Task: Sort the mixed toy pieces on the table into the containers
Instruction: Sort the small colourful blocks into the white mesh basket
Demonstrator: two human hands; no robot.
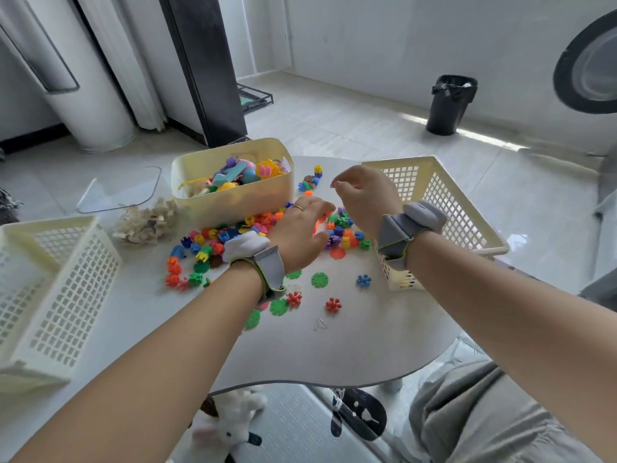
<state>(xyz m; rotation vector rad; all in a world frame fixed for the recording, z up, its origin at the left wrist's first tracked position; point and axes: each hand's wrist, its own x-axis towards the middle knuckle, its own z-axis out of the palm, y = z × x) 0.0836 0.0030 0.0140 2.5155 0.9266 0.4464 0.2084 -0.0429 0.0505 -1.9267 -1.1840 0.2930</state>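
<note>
The tub [233,195] sits at the back of the white counter [334,355], heaped with bigger toys. Right in front of it lies the pile [213,240] of small bright pieces, spilling toward the person. The left hand [298,230] lies palm down on the pile, just in front of the tub's right corner. Its fingers [317,207] are stretched out and relaxed, gripping nothing I can see, and the hand hides whatever is under it.

The right hand [362,195] hangs above the pile to the right of the tub, fingers curled with the tips drawn together. Whether they pinch a piece I cannot tell. Its wrist cuts across the near corner of a mesh basket [450,202] standing right of the tub. A second basket [66,262] stands well to the tub's left, with a heap of beige bits [147,222] between.

Nearer than the pile lie loose green discs [319,280], red burrs [333,305], a blue burr [363,280] and a bent wire [320,323]. On the floor far behind the tub stands a black bin [450,105].
</note>
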